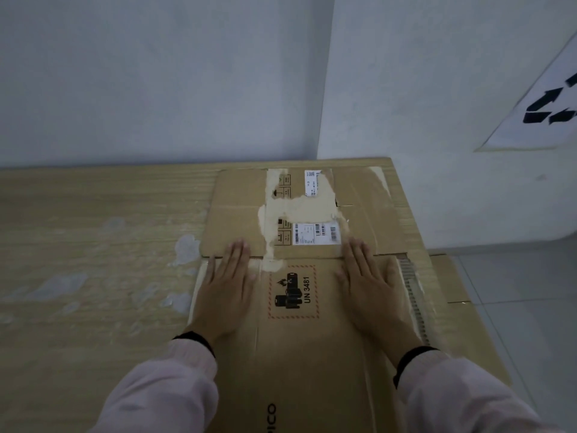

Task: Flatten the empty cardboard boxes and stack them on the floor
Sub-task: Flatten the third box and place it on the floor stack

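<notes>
Both hands lay flat, fingers straight, palms pressing down on the flattened cardboard box [312, 354]: left hand [224, 295] and right hand [371, 292] either side of its UN 3481 battery mark [293, 292]. The box rested on a wood-grain surface [93, 245] by the wall [156, 73], overlapping another cardboard sheet [449, 276].

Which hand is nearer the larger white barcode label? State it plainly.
Right. The right hand lies with fingertips just off the barcode label, at its lower right corner; the left hand lies flat farther off, lower left.
</notes>
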